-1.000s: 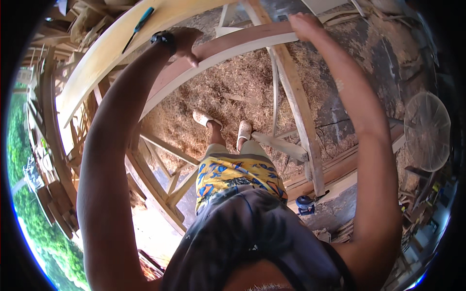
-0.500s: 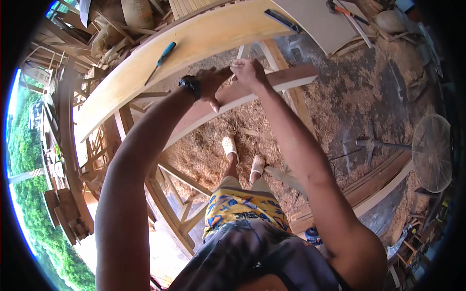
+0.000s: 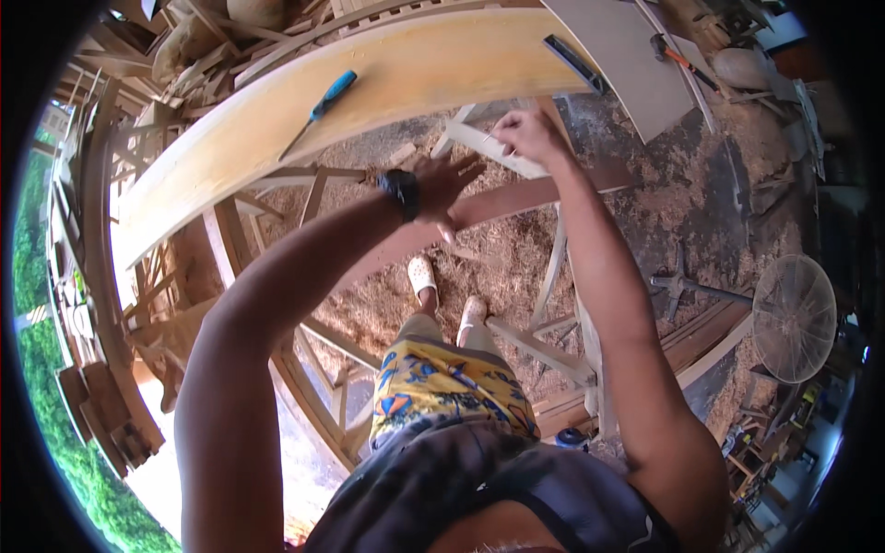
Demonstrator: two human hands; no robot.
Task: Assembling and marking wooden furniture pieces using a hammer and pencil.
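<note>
A long reddish-brown wooden board (image 3: 507,203) runs across in front of me, low beneath my hands. My left hand (image 3: 441,189), with a dark watch on its wrist, is over the board, its fingers stretched out and apart past the far edge. Its thumb points down at the near edge; whether it touches the wood I cannot tell. Beyond the board, my right hand (image 3: 533,138) is raised with its fingers pinched together. A thin pale tip shows at the fingertips, too small to name.
A long pale plank (image 3: 221,166) carries a blue-handled screwdriver (image 3: 332,95) and a dark straight tool (image 3: 573,64). A hammer (image 3: 682,61) lies by a grey sheet (image 3: 627,55). Wooden trestle legs (image 3: 544,346) stand below; a fan (image 3: 795,318) is at right. Shavings cover the floor.
My right hand has moved away from my left hand, right and off the board. The left hand has shifted right and nearer, its fingers spreading. The board's pale near edge is now less visible.
</note>
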